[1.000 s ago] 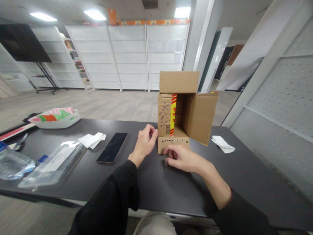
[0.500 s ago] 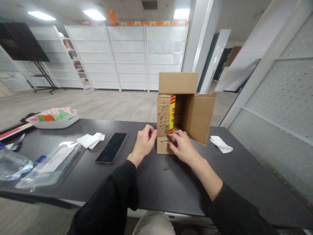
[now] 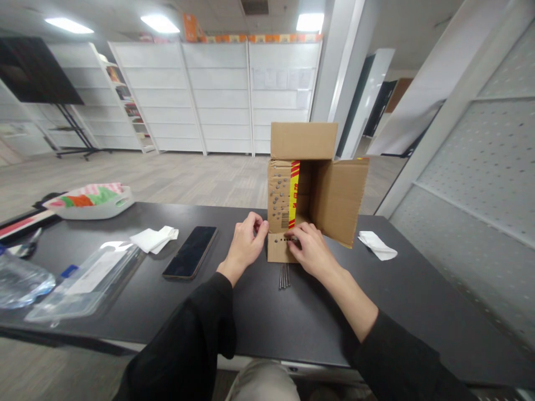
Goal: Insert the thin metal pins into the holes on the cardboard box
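Head camera on the dark table point(image 3: 259, 328), and the cardboard box point(image 3: 308, 186) stands toward its far edge, mouth facing us, one flap point(image 3: 304, 140) straight up and a side flap point(image 3: 345, 203) swung out right! Right hand point(image 3: 310, 250) is at the lower flap point(image 3: 275, 254), thumb and fingers close together, a narrow gap over the row of small holes point(image 3: 284, 240); whether a nail sits between those fingertips, I cannot tell. Left hand point(image 3: 246, 239) is over at the box's lower left edge, fingers bunched, tips right by the cardboard; gripping it or merely resting there, no telling from here. Just in front of the lower flap, the loose nails point(image 3: 285, 277) lie side by side in a little bunch. Look at the left panel point(image 3: 276, 195): round grey heads dotted all over it, yellow-and-red tape point(image 3: 295, 189) running down beside them! Out left, the phone point(image 3: 191, 252) lies flat, a folded white tissue point(image 3: 154, 239) next to it, then the clear plastic case point(image 3: 90, 284) and the bottle point(image 3: 25, 281); across on the right, a second tissue point(image 3: 377, 245) lies apart from the box
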`<state>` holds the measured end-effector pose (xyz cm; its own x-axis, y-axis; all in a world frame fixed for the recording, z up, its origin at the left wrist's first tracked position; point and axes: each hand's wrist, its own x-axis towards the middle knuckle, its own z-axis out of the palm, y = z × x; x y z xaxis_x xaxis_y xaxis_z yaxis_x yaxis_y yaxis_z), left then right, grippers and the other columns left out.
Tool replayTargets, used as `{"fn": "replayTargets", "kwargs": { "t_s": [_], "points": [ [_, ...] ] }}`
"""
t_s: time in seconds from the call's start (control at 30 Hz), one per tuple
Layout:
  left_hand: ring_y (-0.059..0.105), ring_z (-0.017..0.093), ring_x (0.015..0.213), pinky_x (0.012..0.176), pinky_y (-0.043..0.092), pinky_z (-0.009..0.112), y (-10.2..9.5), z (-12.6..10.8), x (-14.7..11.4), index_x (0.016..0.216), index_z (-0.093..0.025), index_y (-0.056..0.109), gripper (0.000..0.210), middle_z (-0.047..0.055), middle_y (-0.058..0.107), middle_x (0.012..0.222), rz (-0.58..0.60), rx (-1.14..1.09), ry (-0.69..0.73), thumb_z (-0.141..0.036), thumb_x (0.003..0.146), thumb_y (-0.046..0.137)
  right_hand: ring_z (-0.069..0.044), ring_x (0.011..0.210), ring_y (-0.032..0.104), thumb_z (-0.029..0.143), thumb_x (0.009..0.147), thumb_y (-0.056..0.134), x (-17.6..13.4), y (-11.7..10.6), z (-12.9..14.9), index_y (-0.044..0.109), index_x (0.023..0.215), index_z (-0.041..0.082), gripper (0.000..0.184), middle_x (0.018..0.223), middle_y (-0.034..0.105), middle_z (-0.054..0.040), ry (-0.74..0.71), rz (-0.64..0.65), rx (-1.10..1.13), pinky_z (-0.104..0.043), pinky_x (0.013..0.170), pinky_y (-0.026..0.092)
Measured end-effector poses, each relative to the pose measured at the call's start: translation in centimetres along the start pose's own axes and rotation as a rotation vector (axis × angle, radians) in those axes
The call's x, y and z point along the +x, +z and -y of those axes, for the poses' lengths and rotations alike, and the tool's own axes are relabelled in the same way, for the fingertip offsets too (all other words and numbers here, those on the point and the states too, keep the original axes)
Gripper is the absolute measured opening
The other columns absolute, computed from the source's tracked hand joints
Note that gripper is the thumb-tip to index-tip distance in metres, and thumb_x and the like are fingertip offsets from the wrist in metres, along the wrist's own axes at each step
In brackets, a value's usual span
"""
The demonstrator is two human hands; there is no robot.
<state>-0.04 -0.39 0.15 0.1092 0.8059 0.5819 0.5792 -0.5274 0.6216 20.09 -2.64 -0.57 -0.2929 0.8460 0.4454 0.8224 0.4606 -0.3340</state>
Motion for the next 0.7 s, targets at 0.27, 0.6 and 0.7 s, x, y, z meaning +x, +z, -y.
{"fn": "replayTargets", "kwargs": {
  "t_s": [0.27,0.6,0.7],
  "points": [
    [0.056,0.014,0.067,0.067,0.041,0.028,-0.17,-0.39,0.00,0.081,-0.021,0.048,0.021,-0.001,0.058,0.073,-0.010,-0.004,0.001,-0.037,0.095,0.047,-0.023,0.094,0.053,0.012,0.089,0.057,0.06,-0.02,0.29,0.067,0.091,0.020,0.013,0.096,0.065,-0.0060,-0.023,0.062,-0.018,-0.035,0.080,0.034],
    [0.056,0.014,0.067,0.066,0.041,0.028,-0.25,-0.57,-0.01,0.081,-0.021,0.049,0.021,0.000,0.060,0.073,-0.012,0.015,-0.003,-0.037,0.095,0.046,-0.022,0.092,0.053,0.011,0.087,0.057,0.03,-0.36,0.75,0.066,0.090,0.020,0.013,0.094,0.065,-0.0050,-0.014,0.089,-0.043,-0.033,0.080,0.033],
    [0.056,0.014,0.067,0.066,0.041,0.028,-0.25,-0.57,0.00,0.081,-0.021,0.049,0.021,0.000,0.061,0.074,-0.009,0.014,-0.004,-0.037,0.095,0.046,-0.022,0.091,0.055,0.010,0.087,0.056,0.01,-0.30,0.59,0.066,0.092,0.020,0.014,0.096,0.065,-0.0058,0.006,0.054,-0.044,-0.033,0.080,0.034]
  ]
}}
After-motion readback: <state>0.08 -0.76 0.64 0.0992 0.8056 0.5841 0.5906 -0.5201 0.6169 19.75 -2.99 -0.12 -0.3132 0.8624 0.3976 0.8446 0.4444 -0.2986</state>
